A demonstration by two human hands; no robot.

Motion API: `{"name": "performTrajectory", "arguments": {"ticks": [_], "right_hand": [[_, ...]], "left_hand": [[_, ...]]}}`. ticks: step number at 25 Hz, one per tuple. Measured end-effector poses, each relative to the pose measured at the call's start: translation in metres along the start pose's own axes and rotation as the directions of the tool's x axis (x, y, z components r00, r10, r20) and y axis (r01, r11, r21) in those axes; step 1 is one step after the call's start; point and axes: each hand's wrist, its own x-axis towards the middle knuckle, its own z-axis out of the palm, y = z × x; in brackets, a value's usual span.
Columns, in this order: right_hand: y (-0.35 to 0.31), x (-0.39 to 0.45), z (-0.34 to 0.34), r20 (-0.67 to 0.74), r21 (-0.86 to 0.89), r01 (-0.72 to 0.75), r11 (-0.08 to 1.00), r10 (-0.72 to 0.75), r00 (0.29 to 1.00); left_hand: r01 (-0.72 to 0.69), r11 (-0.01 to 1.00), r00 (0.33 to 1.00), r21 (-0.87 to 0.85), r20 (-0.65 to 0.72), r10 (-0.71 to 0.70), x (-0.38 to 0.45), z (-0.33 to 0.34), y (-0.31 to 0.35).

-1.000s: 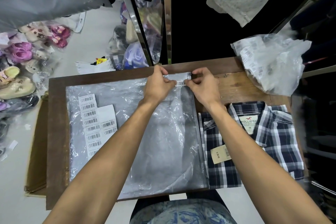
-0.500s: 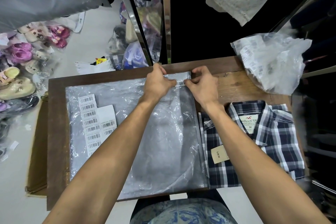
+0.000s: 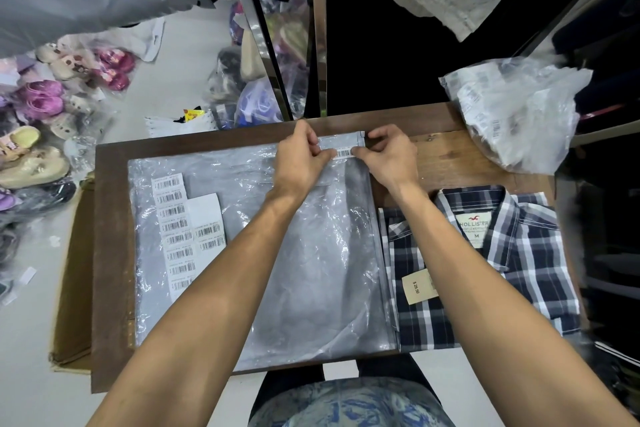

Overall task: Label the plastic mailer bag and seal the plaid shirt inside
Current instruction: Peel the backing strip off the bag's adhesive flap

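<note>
Dark wooden bench [image 3: 114, 253], seen from above. Flat across most of it, a grey translucent plastic mailer bag [image 3: 311, 270], wrinkled and glossy, long axis running from the near edge to the far edge, far end beneath the fingers. Just right of it, touching its edge, a folded navy-and-white plaid shirt [image 3: 519, 270], collar toward the far side, size label showing at the neck, tan price tag on the front. At the far right corner, a crumpled clear bag [image 3: 519, 114]. On the mailer's left part, a barcode sticker sheet [image 3: 180, 232], long side near to far. At the mailer's far edge, left hand [image 3: 298, 163] and right hand [image 3: 391, 159], each pinched narrow on one end of a small barcode label [image 3: 344, 153], laid crosswise against the plastic.
</note>
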Motion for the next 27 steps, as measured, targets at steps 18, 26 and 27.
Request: {"name": "performTrajectory", "arguments": {"ticks": [18,26,27], "right_hand": [[-0.008,-0.017,0.029,-0.149,-0.200,0.101,0.975,-0.132,0.980],[-0.001,-0.015,0.011,-0.183,-0.207,0.084,0.975,-0.123,0.975],[0.000,-0.016,0.008,-0.193,-0.200,0.073,0.977,-0.112,0.975]], "left_hand": [[0.014,0.998,0.991,0.059,0.130,-0.021,0.012,-0.010,0.003],[0.028,0.993,0.988,0.117,0.148,-0.046,0.014,-0.012,0.006],[0.028,0.991,0.987,0.128,0.151,-0.048,0.013,-0.012,0.007]]}}
